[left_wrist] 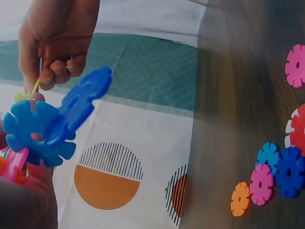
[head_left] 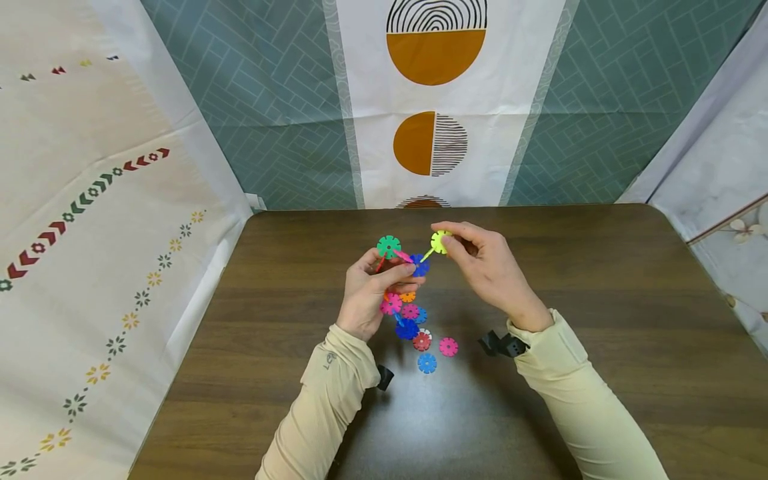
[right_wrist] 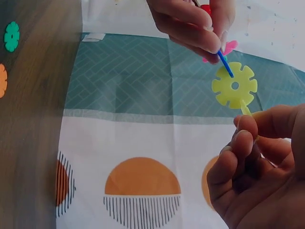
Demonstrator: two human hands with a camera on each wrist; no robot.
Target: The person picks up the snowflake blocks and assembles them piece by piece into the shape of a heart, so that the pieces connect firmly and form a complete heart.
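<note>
My left hand [head_left: 366,293] grips a joined cluster of notched plastic discs. In the left wrist view, the cluster shows a light blue disc [left_wrist: 26,126], a blue disc [left_wrist: 78,107] slotted across it at an angle, and pink and orange pieces; fingers cover the rest. My right hand [head_left: 495,273] pinches a yellow disc [head_left: 440,242] by thumb and fingertips. In the right wrist view, that disc stands edge-on, meeting another yellow disc [right_wrist: 245,78] seen face-on. A blue piece [right_wrist: 225,63] beneath the left fingers touches the face-on disc. Both hands are raised above the table.
Loose discs lie on the brown table [head_left: 270,373] below my hands: pink [head_left: 448,347], light blue [head_left: 427,363], red [head_left: 422,342], blue [head_left: 407,329] and others. A green disc [right_wrist: 12,36] and an orange disc [right_wrist: 2,81] also lie there. Patterned cloths hang behind and left.
</note>
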